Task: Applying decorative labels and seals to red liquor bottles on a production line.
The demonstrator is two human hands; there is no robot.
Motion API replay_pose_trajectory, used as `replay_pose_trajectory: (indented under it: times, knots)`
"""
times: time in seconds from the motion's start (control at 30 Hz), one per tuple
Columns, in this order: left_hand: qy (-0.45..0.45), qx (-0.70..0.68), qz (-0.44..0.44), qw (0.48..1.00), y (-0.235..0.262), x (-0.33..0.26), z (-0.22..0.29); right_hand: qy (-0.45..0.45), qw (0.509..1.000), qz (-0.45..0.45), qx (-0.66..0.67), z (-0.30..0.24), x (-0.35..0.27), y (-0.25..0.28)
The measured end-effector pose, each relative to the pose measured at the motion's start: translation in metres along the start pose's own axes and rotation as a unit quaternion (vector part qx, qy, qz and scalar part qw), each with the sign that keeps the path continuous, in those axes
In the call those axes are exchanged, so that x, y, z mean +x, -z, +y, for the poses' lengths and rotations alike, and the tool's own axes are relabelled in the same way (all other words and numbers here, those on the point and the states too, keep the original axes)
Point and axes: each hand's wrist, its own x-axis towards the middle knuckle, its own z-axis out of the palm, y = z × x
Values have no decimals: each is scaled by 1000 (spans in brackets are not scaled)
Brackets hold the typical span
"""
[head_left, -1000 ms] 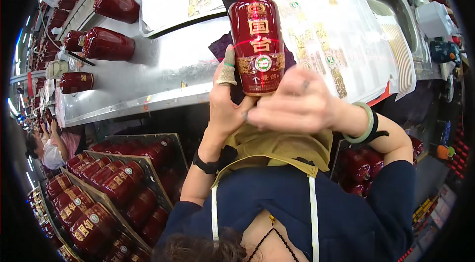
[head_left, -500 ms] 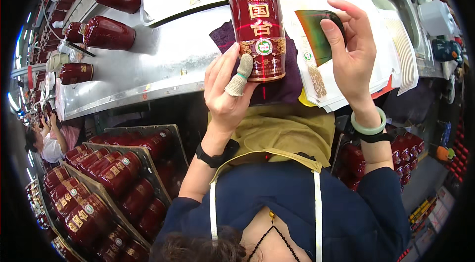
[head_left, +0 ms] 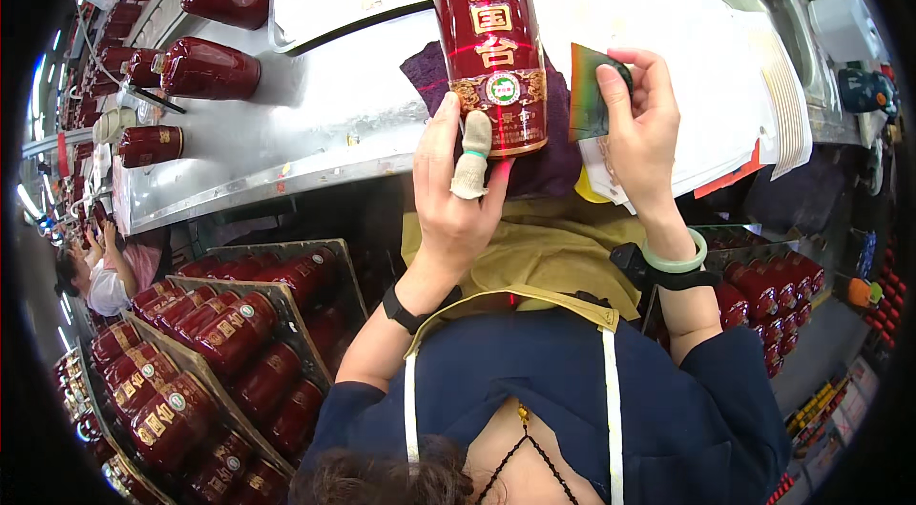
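A dark red ceramic bottle (head_left: 491,42) with gold characters and a round seal lies on a purple cloth (head_left: 434,76) on the steel bench (head_left: 315,138). My left hand (head_left: 453,200) grips its lower end, and a white cloth cot covers the thumb. There is a black band on that wrist. My right hand (head_left: 644,138) is just right of the bottle and pinches a small dark green card (head_left: 589,95) by its edge. That wrist carries a pale green bangle and a black band.
More red bottles (head_left: 205,71) lie on the bench at the left. Crates of red bottles (head_left: 205,343) stand below on the left, and others (head_left: 773,290) on the right. White label sheets (head_left: 706,38) cover the bench's right part. Another person (head_left: 95,276) works far left.
My right hand has come off the bottle's front and moved to its right, now holding the green card. My left hand has slid slightly down the bottle.
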Motion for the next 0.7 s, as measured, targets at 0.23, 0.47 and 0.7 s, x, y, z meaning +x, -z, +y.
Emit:
replay_pose_trajectory:
  times: [0.23, 0.47, 0.7]
  knots:
    - [6, 173, -5, 985, -19, 6, 26, -4, 999, 12, 46, -12, 0, -1]
    - [32, 173, 12, 984, -23, 7, 29, -3, 997, -3, 75, -11, -1, 6]
    - [28, 21, 24, 999, -2, 2, 5, -27, 989, -31, 139, -18, 0, 9]
